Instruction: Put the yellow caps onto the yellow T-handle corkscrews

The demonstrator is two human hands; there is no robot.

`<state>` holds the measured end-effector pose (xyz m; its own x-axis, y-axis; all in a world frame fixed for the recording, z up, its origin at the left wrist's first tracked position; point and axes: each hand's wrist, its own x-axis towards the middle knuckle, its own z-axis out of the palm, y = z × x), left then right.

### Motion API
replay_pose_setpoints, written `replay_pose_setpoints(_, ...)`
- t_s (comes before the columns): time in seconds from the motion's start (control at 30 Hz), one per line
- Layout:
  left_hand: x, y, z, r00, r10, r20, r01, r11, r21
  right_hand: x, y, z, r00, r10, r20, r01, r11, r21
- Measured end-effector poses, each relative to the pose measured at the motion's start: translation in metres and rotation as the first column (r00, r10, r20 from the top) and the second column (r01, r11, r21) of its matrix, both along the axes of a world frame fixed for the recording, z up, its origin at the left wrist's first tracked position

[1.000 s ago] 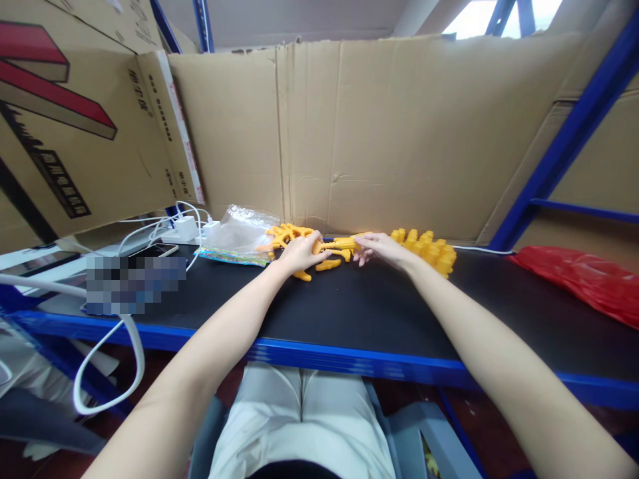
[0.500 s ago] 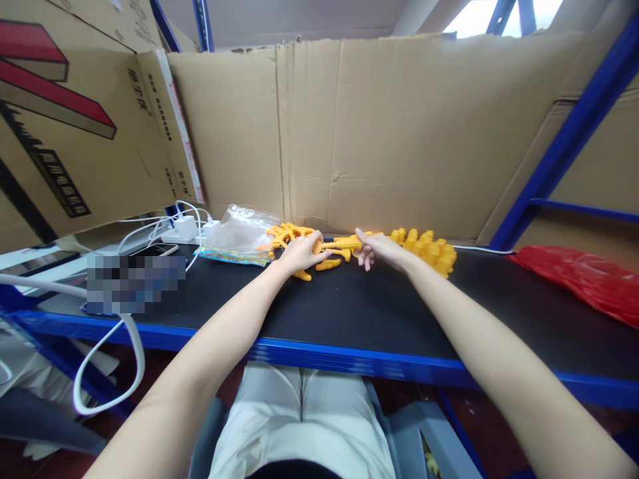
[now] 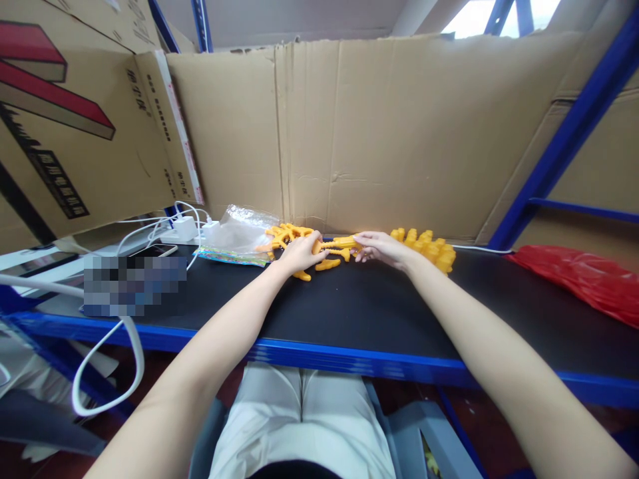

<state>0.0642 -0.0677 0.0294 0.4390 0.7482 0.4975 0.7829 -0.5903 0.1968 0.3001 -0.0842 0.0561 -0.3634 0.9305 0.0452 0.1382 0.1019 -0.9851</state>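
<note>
While both arms stretch out across the black bench top (image 3: 349,313), I see the left hand (image 3: 298,253) lying over a cluster of orange-yellow plastic moulded pieces (image 3: 285,234) near the cardboard back wall (image 3: 379,133). Its fingers curl down onto the pieces, the fingertips pressing on a long orange-yellow plastic strip of parts (image 3: 338,245) that runs sideways between the two hands. I cannot tell whether that hand truly clasps anything or only pins it flat.

The right hand (image 3: 382,247) comes in from the other side, fingers drawn together at the strip's right end, pinching or touching it; the grip looks nearly closed, though the fingertips are too small to read for sure. So the strip sits right between the two hands, one end under each, resting on the bench.

A loose orange-yellow curved piece (image 3: 328,265) lies just in front of the strip, near the left hand's fingers, and another small orange-yellow piece (image 3: 302,275) sits at the heel of that hand.

Just behind the right wrist I see a heap of orange-yellow blocky plastic parts (image 3: 429,247), close to it but apart from the fingers. Left of the left hand lies a crumpled clear plastic bag (image 3: 239,233), then white chargers with white cables (image 3: 186,227). Far right, a red plastic bag (image 3: 584,283) rests on the bench.
</note>
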Motion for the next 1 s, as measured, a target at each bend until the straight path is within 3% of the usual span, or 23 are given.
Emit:
replay_pose_setpoints(0.33, 0.000, -0.002, -0.001, 0.999, -0.039, -0.030, 0.036, 0.994, -0.106, -0.003, 0.001, -0.001, 0.995, -0.076, -0.060, 0.076, 0.997, -0.006)
replay_pose_setpoints(0.67, 0.003, 0.003, -0.007, 0.992, -0.070, 0.101, 0.076, 0.995, -0.063, 0.001, 0.009, -0.003, 0.940, -0.233, -0.247, 0.240, 0.971, -0.005)
replay_pose_setpoints(0.83, 0.008, 0.010, -0.016, 0.995, -0.104, 0.014, 0.104, 0.992, -0.064, -0.003, 0.012, -0.008, 0.906, -0.301, -0.298, 0.315, 0.949, -0.004)
replay_pose_setpoints(1.0, 0.016, 0.011, -0.020, 0.987, -0.120, -0.109, 0.109, 0.988, -0.107, -0.005, 0.016, -0.010, 0.852, -0.416, -0.318, 0.449, 0.893, 0.034)
